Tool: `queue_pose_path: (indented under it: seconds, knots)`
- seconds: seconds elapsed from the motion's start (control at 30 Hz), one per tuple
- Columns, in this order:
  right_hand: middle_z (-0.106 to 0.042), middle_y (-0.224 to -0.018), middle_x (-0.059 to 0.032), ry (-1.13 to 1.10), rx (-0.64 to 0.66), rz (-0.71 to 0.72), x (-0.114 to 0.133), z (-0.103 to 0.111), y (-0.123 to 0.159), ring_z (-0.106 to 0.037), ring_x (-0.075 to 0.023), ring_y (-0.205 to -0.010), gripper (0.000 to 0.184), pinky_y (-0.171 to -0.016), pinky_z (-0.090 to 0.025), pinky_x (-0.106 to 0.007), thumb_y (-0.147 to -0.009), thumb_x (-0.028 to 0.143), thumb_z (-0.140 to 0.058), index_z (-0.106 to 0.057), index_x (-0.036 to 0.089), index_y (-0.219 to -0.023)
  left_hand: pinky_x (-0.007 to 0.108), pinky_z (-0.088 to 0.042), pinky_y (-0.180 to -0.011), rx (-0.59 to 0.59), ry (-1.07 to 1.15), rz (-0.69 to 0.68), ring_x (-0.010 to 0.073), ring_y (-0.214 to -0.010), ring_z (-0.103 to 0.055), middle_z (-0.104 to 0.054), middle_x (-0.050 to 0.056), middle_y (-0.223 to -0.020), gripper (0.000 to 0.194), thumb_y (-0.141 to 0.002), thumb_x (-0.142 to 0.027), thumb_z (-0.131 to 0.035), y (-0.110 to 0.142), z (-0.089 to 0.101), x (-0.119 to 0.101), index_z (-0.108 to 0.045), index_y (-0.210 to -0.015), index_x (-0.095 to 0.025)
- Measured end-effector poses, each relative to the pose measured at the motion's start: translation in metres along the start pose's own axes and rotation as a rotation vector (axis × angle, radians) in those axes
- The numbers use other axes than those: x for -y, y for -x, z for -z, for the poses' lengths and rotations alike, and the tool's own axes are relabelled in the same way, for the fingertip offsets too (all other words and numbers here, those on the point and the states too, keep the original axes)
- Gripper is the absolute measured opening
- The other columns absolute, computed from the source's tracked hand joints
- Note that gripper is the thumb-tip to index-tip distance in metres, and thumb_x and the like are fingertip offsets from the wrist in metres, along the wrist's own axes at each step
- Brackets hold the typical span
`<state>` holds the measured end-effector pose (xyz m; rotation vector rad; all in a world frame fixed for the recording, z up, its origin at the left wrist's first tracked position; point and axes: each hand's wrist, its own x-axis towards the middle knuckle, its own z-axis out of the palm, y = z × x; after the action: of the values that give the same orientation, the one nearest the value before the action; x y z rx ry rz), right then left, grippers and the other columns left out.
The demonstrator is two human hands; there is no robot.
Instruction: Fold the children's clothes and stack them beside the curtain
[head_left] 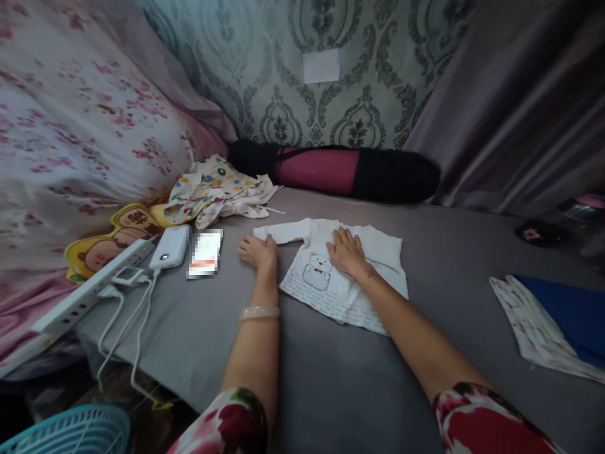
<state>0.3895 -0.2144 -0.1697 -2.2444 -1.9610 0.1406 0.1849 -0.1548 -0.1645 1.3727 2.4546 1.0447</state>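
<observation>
A small white baby shirt (357,287), printed with a bear and lines of lettering, lies on the grey bed sheet. One sleeve (286,233) stretches out to the left. At that sleeve's cuff is my left hand (259,251), its fingers curled and the thumb against the fabric; the fingertips are partly hidden. My right hand (347,252) rests flat on the shirt's chest beside the bear print, fingers extended. The shirt's right side is partly covered by my right hand and forearm.
Left of my left hand lie a phone (205,253), a white power bank (170,247) and a power strip (94,287) with cables. Behind are a crumpled patterned garment (217,192) and a long black-and-pink bag (316,170). Folded clothes (558,315) lie right; a blue basket (70,429) stands lower left.
</observation>
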Motion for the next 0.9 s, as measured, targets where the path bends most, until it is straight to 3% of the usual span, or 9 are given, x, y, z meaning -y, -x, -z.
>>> queue_pose_path:
  seconds: [0.2,0.33,0.43,0.53,0.63,0.7,0.8,0.9]
  knots:
    - [-0.025,-0.155,-0.0172,0.020,0.013,0.003,0.000,0.005,-0.002,-0.018,-0.0303,-0.143,0.059,-0.114,-0.013,-0.050,-0.098,0.038,-0.027,-0.031,0.005,-0.146,0.053,-0.038,-0.093,-0.010,-0.036,0.055,0.0414,-0.118,-0.046,-0.050,0.029,-0.123,0.050,-0.076,-0.040,-0.065,-0.002,-0.005,-0.005,-0.052,-0.111,-0.006]
    - [-0.032,-0.151,-0.0176,0.045,-0.038,0.097,0.005,0.013,-0.008,-0.023,-0.0300,-0.140,0.045,-0.113,-0.013,-0.051,-0.096,0.032,-0.034,-0.049,0.009,-0.131,0.057,-0.037,-0.092,0.000,0.043,0.096,0.0439,-0.119,-0.044,-0.051,0.028,-0.122,0.042,-0.073,-0.036,-0.066,-0.007,-0.007,-0.005,-0.056,-0.104,-0.010]
    - [-0.048,-0.138,-0.0132,0.024,-0.109,0.180,0.013,0.017,-0.017,-0.038,-0.0259,-0.128,0.036,-0.108,-0.025,-0.042,-0.097,0.026,-0.033,-0.056,0.016,-0.123,0.060,-0.036,-0.091,-0.024,0.136,0.110,0.0446,-0.117,-0.045,-0.055,0.024,-0.118,0.026,-0.071,-0.028,-0.064,-0.013,-0.009,-0.004,-0.058,-0.092,-0.015]
    - [-0.056,-0.121,-0.0122,-0.012,-0.062,0.151,0.023,0.017,-0.028,-0.048,-0.0247,-0.114,0.037,-0.096,-0.035,-0.035,-0.098,0.028,-0.030,-0.055,0.020,-0.124,0.055,-0.040,-0.089,0.026,0.245,0.092,0.0381,-0.107,-0.055,-0.063,0.017,-0.101,0.012,-0.073,-0.021,-0.058,-0.020,-0.014,-0.003,-0.056,-0.085,-0.019]
    - [-0.055,-0.119,-0.0128,-0.002,-0.022,0.111,0.028,0.013,-0.034,-0.050,-0.0261,-0.112,0.039,-0.093,-0.036,-0.036,-0.099,0.034,-0.030,-0.053,0.021,-0.127,0.040,-0.047,-0.080,0.070,0.479,0.037,0.0248,-0.086,-0.062,-0.061,0.005,-0.080,0.010,-0.074,-0.022,-0.058,-0.030,-0.018,-0.007,-0.051,-0.082,-0.021]
    - [-0.054,-0.120,-0.0131,0.002,-0.006,0.092,0.028,0.012,-0.036,-0.050,-0.0275,-0.112,0.041,-0.092,-0.036,-0.037,-0.098,0.037,-0.031,-0.051,0.022,-0.130,0.032,-0.049,-0.073,0.104,0.766,0.058,0.0179,-0.075,-0.061,-0.058,0.000,-0.074,0.017,-0.071,-0.026,-0.061,-0.035,-0.019,-0.013,-0.049,-0.082,-0.020]
    - [-0.053,-0.122,-0.0131,-0.004,0.016,0.082,0.029,0.011,-0.037,-0.049,-0.0286,-0.113,0.043,-0.094,-0.036,-0.039,-0.098,0.039,-0.031,-0.049,0.024,-0.133,0.027,-0.048,-0.066,0.231,1.232,0.200,0.0126,-0.066,-0.059,-0.057,-0.003,-0.072,0.029,-0.064,-0.030,-0.068,-0.037,-0.013,-0.027,-0.049,-0.082,-0.019]
    - [-0.051,-0.124,-0.0140,-0.012,0.038,0.044,0.034,0.011,-0.039,-0.048,-0.0296,-0.116,0.046,-0.096,-0.034,-0.041,-0.097,0.040,-0.030,-0.045,0.025,-0.138,0.025,-0.048,-0.065,0.327,1.494,0.240,0.0110,-0.064,-0.059,-0.060,-0.003,-0.073,0.037,-0.055,-0.031,-0.075,-0.031,-0.001,-0.044,-0.049,-0.079,-0.019]
